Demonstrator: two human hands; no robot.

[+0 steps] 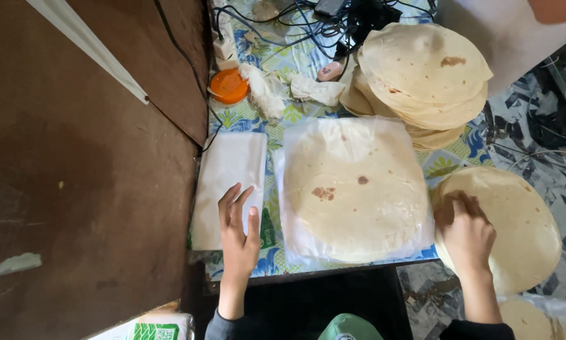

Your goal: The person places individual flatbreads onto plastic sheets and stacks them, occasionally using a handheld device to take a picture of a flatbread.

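A brown wall is filling the left of the view, and a narrow tabletop [276, 123] covered in a blue and green flowered cloth is running away from the person between it and a patterned floor on the right.

The left hand [237, 228] is lying flat, fingers spread and gripping nothing, on the near right corner of a pile of white sheets [223, 182] at the left edge of the tabletop; pressing down like that looks like a way of keeping the thin sheets from sliding. Just right of the pile, a stack of flatbreads in a clear plastic bag [353, 189] is sitting in the middle, well within reach of both hands.

The right hand [466, 236] is reaching down past the right edge of the tabletop, its fingers curled onto the left part of a loose flatbread [515, 226] on the near right. Whether the grip has closed on the bread or is only resting on it, I cannot tell.

At the far right a tall uncovered stack of flatbreads [421, 75] is waiting, probably kept clear of the working space. Beyond the sheets an orange lid [229, 86], crumpled white rags [267, 91] and a tangle of cables [333, 19] are crowding the far end.
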